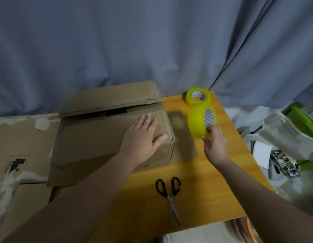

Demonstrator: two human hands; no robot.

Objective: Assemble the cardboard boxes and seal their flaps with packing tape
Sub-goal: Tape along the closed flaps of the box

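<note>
A brown cardboard box (103,130) sits on the left half of the wooden table (196,186), its top flaps nearly closed with a dark gap along the seam. My left hand (143,137) presses flat on the near flap, fingers straight. My right hand (215,142) grips a yellow roll of packing tape (197,120), held upright on its edge just right of the box. A second yellow tape roll (197,97) lies flat at the table's far edge.
Black-handled scissors (169,195) lie on the table in front of me. Flat cardboard sheets (17,151) lie to the left. A phone (283,163), a white card and bags sit on the right. A grey curtain (152,41) hangs behind.
</note>
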